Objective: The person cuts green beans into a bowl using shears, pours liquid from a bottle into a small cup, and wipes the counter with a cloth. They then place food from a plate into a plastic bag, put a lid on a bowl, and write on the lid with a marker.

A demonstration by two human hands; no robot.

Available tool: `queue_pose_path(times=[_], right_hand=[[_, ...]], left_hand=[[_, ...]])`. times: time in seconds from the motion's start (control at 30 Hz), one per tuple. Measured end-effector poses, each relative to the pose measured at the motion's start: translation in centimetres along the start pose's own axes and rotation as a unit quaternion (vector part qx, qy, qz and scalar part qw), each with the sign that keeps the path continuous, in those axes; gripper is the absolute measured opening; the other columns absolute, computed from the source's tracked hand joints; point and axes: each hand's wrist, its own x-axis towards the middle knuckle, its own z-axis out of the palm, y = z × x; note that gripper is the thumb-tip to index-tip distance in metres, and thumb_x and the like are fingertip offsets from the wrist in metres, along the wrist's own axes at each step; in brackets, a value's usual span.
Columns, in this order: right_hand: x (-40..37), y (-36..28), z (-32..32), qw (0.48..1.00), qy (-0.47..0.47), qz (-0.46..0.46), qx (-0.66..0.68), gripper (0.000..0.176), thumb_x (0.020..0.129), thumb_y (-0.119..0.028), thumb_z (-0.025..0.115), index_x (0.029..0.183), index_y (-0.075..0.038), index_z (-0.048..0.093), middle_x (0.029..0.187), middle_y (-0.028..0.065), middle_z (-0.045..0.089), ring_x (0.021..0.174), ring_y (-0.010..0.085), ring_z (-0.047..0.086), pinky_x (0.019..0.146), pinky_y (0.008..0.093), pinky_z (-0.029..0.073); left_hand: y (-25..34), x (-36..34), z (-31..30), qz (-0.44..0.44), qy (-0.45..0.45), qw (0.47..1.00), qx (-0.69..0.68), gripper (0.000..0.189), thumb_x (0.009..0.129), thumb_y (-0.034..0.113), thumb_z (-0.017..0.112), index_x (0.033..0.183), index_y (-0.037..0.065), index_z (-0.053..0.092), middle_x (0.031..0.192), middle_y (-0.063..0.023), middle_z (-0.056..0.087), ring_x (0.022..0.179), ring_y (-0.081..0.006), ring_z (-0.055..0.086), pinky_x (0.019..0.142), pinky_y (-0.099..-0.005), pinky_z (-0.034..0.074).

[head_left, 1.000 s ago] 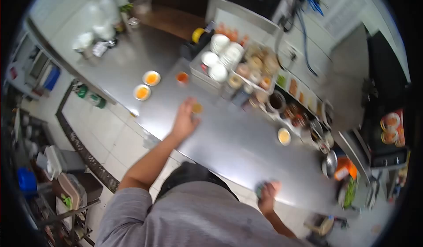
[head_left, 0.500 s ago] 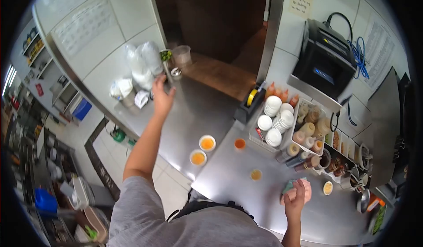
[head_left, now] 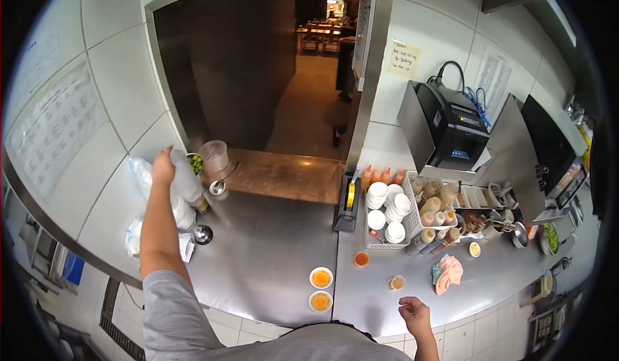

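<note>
My left hand [head_left: 164, 167] is at the left wall with its fingers closed over a clear plastic sleeve [head_left: 185, 179], which looks like stacked cups or lids. A second plastic-wrapped stack [head_left: 142, 173] leans beside it. My right hand [head_left: 416, 316] hovers over the front edge of the steel counter, its fingers loosely bent and holding nothing. Nearest to it stands a small cup of pale sauce [head_left: 396, 283]. A crumpled pink and green cloth [head_left: 448, 274] lies farther right. Two white bowls of orange liquid, a rear one [head_left: 320, 277] and a front one [head_left: 320, 301], sit near the counter's front edge.
A cup of red sauce [head_left: 361, 259] stands mid-counter. Behind it are a tape dispenser [head_left: 347, 200], a basket of white lidded tubs [head_left: 394, 209] and a basket of squeeze bottles [head_left: 433, 206]. A black printer [head_left: 454, 129] sits on a wall shelf. A clear container [head_left: 214, 157] stands by the pass-through opening.
My left hand has moved onto the plastic-wrapped stacks. My right hand has come off the cloth, which stays on the counter. The view has tilted up, showing more of the opening.
</note>
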Motion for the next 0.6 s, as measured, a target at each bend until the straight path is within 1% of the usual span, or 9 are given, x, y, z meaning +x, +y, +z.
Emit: queue_pose_path(times=[0.03, 0.07, 0.13, 0.27, 0.33, 0.43, 0.5, 0.57, 0.6], right_hand=[[0.0, 0.2, 0.1, 1.0, 0.016, -0.004, 0.0, 0.02, 0.078, 0.003, 0.062, 0.098, 0.001, 0.063, 0.084, 0.005, 0.065, 0.074, 0.0095, 0.061, 0.067, 0.0232, 0.049], [0.0, 0.2, 0.1, 1.0, 0.031, -0.007, 0.001, 0.019, 0.079, 0.002, 0.062, 0.098, 0.001, 0.063, 0.084, 0.0049, 0.065, 0.073, 0.0094, 0.06, 0.067, 0.0233, 0.049], [-0.2, -0.5, 0.3, 0.998, 0.054, -0.013, -0.013, 0.02, 0.077, 0.001, 0.063, 0.097, 0.001, 0.064, 0.079, 0.0058, 0.066, 0.069, 0.0101, 0.06, 0.065, 0.0241, 0.049], [-0.3, -2.7, 1.2, 0.997, 0.067, -0.018, -0.03, 0.02, 0.077, 0.0, 0.064, 0.097, 0.001, 0.065, 0.076, 0.0063, 0.066, 0.066, 0.0111, 0.06, 0.064, 0.0253, 0.05], [-0.2, -3.6, 1.9, 0.998, 0.052, -0.025, -0.031, 0.02, 0.077, 0.0, 0.064, 0.097, 0.001, 0.065, 0.079, 0.0077, 0.066, 0.068, 0.012, 0.062, 0.065, 0.026, 0.051], [-0.2, -4.9, 2.7, 0.994, 0.027, -0.057, -0.091, 0.02, 0.076, 0.001, 0.064, 0.096, 0.002, 0.065, 0.08, 0.0091, 0.067, 0.07, 0.0126, 0.063, 0.065, 0.026, 0.051], [-0.2, -4.7, 2.9, 0.993, 0.021, -0.071, -0.088, 0.02, 0.076, 0.001, 0.064, 0.096, 0.002, 0.065, 0.08, 0.0095, 0.067, 0.07, 0.0129, 0.063, 0.065, 0.026, 0.051], [-0.1, -4.9, 2.4, 0.992, 0.011, -0.086, -0.09, 0.02, 0.075, 0.002, 0.064, 0.096, 0.002, 0.065, 0.081, 0.01, 0.067, 0.071, 0.0133, 0.064, 0.065, 0.0261, 0.051], [-0.1, -5.1, 2.3, 0.993, 0.024, -0.077, -0.085, 0.021, 0.075, 0.002, 0.063, 0.096, 0.002, 0.065, 0.08, 0.0098, 0.067, 0.07, 0.0135, 0.064, 0.065, 0.0261, 0.05]], left_hand=[[-1.1, 1.1, 0.8, -0.006, -0.029, 0.999, -0.028, 0.044, 0.068, 0.021, 0.077, 0.107, 0.006, 0.064, 0.103, -0.0212, 0.064, 0.098, -0.0372, 0.061, 0.086, -0.0426, 0.049], [-0.7, 1.8, 0.4, -0.003, -0.029, 0.999, -0.036, 0.044, 0.068, 0.021, 0.077, 0.107, 0.006, 0.064, 0.103, -0.0212, 0.064, 0.098, -0.0372, 0.061, 0.086, -0.0426, 0.049], [0.6, 2.8, -2.8, -0.042, -0.032, 0.997, -0.054, 0.025, 0.063, 0.012, 0.078, 0.082, 0.001, 0.067, 0.078, -0.0212, 0.066, 0.078, -0.038, 0.064, 0.074, -0.0432, 0.051], [-0.5, 4.9, -3.9, -0.042, -0.051, 0.997, -0.048, 0.02, 0.062, 0.012, 0.078, 0.073, 0.0, 0.066, 0.074, -0.0216, 0.065, 0.074, -0.038, 0.064, 0.068, -0.0448, 0.049], [-4.0, 6.4, -0.9, 0.037, -0.064, 0.989, -0.128, 0.026, 0.065, 0.021, 0.079, 0.073, 0.0, 0.065, 0.075, -0.0219, 0.064, 0.072, -0.0377, 0.063, 0.066, -0.0449, 0.048], [-1.8, 4.8, -2.7, 0.019, -0.071, 0.994, -0.077, 0.027, 0.067, 0.022, 0.078, 0.072, 0.0, 0.063, 0.073, -0.0209, 0.064, 0.073, -0.0373, 0.063, 0.066, -0.0443, 0.048], [-0.2, 3.8, -3.7, 0.011, -0.031, 0.998, -0.045, 0.025, 0.069, 0.02, 0.076, 0.075, 0.0, 0.062, 0.073, -0.0209, 0.063, 0.074, -0.038, 0.062, 0.068, -0.0438, 0.048], [1.0, 4.2, -5.1, -0.086, 0.141, 0.977, -0.132, 0.017, 0.069, 0.012, 0.072, 0.071, 0.0, 0.059, 0.068, -0.0192, 0.06, 0.067, -0.0345, 0.06, 0.064, -0.0426, 0.047], [0.2, 4.9, -4.3, -0.094, 0.14, 0.977, -0.13, 0.017, 0.069, 0.012, 0.072, 0.071, 0.0, 0.059, 0.068, -0.0192, 0.06, 0.067, -0.0345, 0.06, 0.064, -0.0426, 0.047]])
